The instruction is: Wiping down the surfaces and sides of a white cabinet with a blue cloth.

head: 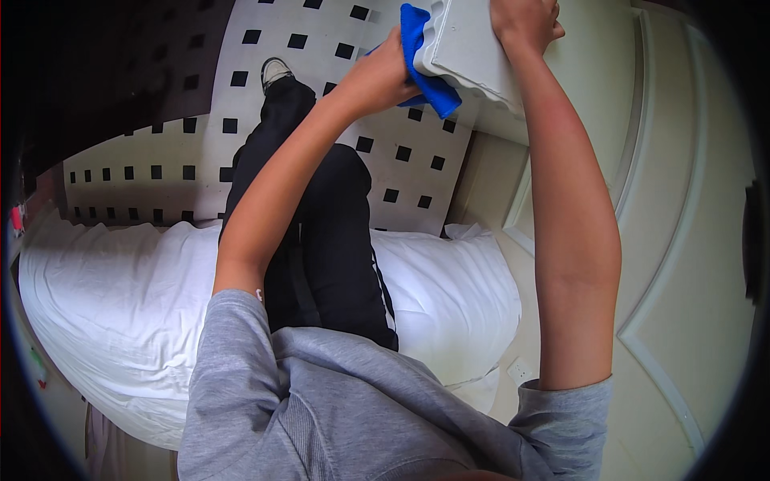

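My left hand (385, 78) grips a blue cloth (436, 93) and presses it against the wavy edge of a white box-like object (472, 45) at the top of the view. That object has a flat face and scalloped rims, and its upper part is cut off by the picture's border. Against its right side lies my right hand (529, 24), with the fingers curled and partly out of frame. Whether those fingers close around the object is hidden.
A white sheet covers the bed (120, 288) beneath me. Beyond it spreads a pale floor with black squares (361, 180), where one shoe (277, 71) rests. Cream panelling with raised moulding (668, 228) rises at right, near a wall socket (518, 371). A dark surface (120, 66) fills the upper left.
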### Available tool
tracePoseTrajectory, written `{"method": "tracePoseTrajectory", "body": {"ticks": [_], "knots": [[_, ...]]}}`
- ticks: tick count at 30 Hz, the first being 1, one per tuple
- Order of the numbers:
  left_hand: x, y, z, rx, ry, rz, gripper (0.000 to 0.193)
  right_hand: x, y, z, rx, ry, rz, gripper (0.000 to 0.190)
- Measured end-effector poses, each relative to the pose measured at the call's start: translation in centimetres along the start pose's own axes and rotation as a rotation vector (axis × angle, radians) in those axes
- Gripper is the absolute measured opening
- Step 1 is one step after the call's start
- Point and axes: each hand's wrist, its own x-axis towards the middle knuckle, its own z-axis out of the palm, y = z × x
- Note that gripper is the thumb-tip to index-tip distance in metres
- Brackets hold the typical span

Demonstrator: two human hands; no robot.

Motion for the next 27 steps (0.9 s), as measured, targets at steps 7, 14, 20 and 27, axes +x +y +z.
{"method": "tracePoseTrajectory", "body": {"ticks": [7, 14, 20, 27], "knots": [[0.4, -1.4, 2.0, -0.313, 0.041, 0.048, 0.09, 0.0, -0.2, 0.1, -0.004, 0.017, -0.014, 0.053], [0.0, -1.3, 3.0, -0.341, 0.228, 0.076, 0.081, 0.3, 0.1, 0.5, -0.029, -0.02, 0.003, 0.054], [-0.7, -1.2, 2.5, -0.012, 0.289, 0.044, 0.079, 0.3, 0.4, 0.7, -0.033, 0.002, 0.004, 0.053], [-1.1, -1.5, 2.2, -0.21, 0.363, 0.156, 0.076, 0.4, 0.4, 0.6, -0.052, -0.002, -0.006, 0.053]]}}
